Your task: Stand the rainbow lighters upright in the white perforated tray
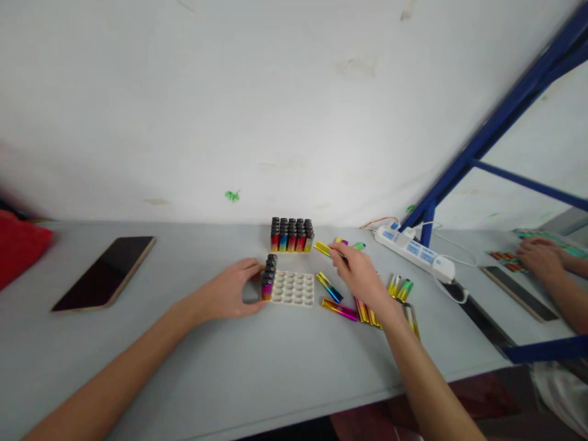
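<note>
My right hand point(357, 272) pinches a shiny yellow lighter point(323, 248) above the table, a little right of the block of lighters. At the left end of a white tray with round holes point(294, 289), my left hand point(234, 288) curves its thumb and fingers around the tray's edge. One row of upright lighters with black tops point(267, 282) stands in the tray's leftmost holes. Behind it, a block of upright multicoloured lighters point(292, 236) stands close together. Loose metallic lighters lie right of the tray, including a yellow-blue one point(329, 288) and a yellow-magenta one point(340, 309).
A dark phone point(105, 272) lies on the grey table at left, near a red item point(21, 248). A white power strip point(416, 251) with cables lies at right beside a blue metal frame point(429, 214). Beyond the frame, another person's hands point(544, 257) are over small items.
</note>
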### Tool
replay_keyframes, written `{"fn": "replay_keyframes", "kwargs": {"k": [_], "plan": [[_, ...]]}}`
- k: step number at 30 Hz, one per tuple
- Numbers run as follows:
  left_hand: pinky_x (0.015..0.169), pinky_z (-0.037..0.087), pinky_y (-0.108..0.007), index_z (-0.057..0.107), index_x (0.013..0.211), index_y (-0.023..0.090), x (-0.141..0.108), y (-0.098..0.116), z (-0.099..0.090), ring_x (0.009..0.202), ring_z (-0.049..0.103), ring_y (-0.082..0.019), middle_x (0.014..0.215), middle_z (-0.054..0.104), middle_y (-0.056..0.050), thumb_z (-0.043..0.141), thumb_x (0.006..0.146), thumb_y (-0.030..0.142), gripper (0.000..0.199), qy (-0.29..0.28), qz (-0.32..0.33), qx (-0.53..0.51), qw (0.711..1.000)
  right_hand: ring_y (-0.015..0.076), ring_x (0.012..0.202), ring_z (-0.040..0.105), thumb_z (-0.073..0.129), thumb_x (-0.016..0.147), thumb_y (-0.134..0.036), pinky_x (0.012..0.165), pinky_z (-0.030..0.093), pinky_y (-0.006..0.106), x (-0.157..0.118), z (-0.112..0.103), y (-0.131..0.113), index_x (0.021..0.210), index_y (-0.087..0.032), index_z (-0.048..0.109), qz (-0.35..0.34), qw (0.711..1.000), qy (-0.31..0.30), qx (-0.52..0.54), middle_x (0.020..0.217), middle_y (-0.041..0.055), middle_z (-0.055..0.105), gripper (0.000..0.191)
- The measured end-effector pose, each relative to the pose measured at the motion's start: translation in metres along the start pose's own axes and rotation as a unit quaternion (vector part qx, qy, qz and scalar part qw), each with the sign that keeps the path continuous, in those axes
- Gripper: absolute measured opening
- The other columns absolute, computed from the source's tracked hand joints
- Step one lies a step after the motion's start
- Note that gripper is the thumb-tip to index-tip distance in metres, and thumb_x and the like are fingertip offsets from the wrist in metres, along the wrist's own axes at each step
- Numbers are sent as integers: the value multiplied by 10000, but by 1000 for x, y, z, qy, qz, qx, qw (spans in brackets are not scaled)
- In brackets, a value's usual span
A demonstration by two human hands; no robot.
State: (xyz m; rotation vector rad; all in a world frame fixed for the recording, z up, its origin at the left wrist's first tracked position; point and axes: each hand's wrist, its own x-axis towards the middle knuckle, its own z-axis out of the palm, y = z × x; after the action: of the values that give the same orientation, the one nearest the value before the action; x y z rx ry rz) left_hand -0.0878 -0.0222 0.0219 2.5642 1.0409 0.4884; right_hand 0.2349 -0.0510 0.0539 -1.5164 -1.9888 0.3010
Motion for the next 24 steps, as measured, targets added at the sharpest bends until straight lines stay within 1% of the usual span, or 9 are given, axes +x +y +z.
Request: {"fn": "replay_keyframes", "kwargs": {"k": [4, 7, 9, 11, 13, 15, 18, 20, 24], "plan": [[1042, 557, -450, 662, 1168, 177, -3, 1, -2, 1120, 676, -322, 1189, 686, -118, 751, 795, 366, 427, -4, -4, 0, 1000, 153, 609, 518, 562, 1047, -453, 640, 400, 280, 26, 11, -19, 1178, -213, 759, -6, 990, 27, 138, 743, -5, 660, 336], [1062, 547, -435, 671, 1165, 183, -4, 3, -3, 1138, 676, -318, 1194, 689, -111, 746, 810, 384, 415, -1, -7, 3, 1000, 140, 590, 424, 707, 932, -568, 576, 346, 269, 43, 29, -27, 1055, -213, 749, 25, 958, 53, 279, 643, -51, 508, 378], [1060, 547, -432, 679, 1160, 185, -5, 3, -3, 1133, 678, -316, 1188, 693, -108, 751, 810, 405, 420, -3, -8, 3, 1000, 140, 619, 423, 698, 912, -636, 582, 355, 268, 47, 42, -30, 876, -212, 677, 42, 932, 69, 353, 654, -49, 468, 426], [1062, 546, -439, 689, 1147, 185, -4, 3, -1, 1135, 679, -322, 1182, 701, -109, 769, 800, 451, 444, -4, -13, 7, 1000, 145, 651, 448, 619, 942, -687, 604, 383, 268, 44, 53, -33, 789, -228, 572, 56, 918, 73, 386, 689, -37, 480, 486], [1057, 550, -455, 696, 1126, 186, -2, 3, 2, 1137, 681, -337, 1176, 711, -118, 796, 781, 533, 500, 0, -22, 17, 1000, 147, 659, 481, 551, 966, -714, 617, 419, 268, 36, 61, -38, 815, -243, 523, 65, 906, 43, 416, 728, -30, 512, 496], [1040, 560, -476, 701, 1112, 181, 0, 2, 7, 1128, 688, -355, 1162, 723, -133, 817, 747, 628, 589, 7, -33, 22, 999, 135, 600, 460, 548, 960, -727, 577, 425, 263, 28, 66, -43, 890, -258, 511, 80, 882, -12, 464, 733, -45, 513, 475], [1041, 562, -508, 711, 1108, 177, 3, 2, 12, 1125, 698, -379, 1169, 735, -153, 832, 687, 727, 704, 25, -50, 22, 998, 108, 491, 306, 578, 931, -744, 465, 309, 240, 20, 72, -48, 955, -271, 506, 124, 850, -62, 508, 662, -92, 394, 479], [1041, 562, -516, 719, 1097, 177, 4, 2, 13, 1120, 703, -384, 1166, 744, -155, 827, 675, 750, 720, 34, -53, 22, 998, 107, 490, 271, 561, 935, -752, 458, 251, 241, 18, 76, -49, 914, -261, 519, 138, 865, -43, 480, 633, -96, 346, 493], [993, 584, -503, 727, 1075, 174, 5, 2, 12, 1079, 715, -372, 1137, 756, -153, 802, 693, 769, 710, 40, -41, 12, 998, 116, 561, 345, 538, 965, -715, 534, 282, 266, 15, 79, -47, 683, -233, 456, 118, 921, 37, 369, 587, -64, 386, 564]]}}
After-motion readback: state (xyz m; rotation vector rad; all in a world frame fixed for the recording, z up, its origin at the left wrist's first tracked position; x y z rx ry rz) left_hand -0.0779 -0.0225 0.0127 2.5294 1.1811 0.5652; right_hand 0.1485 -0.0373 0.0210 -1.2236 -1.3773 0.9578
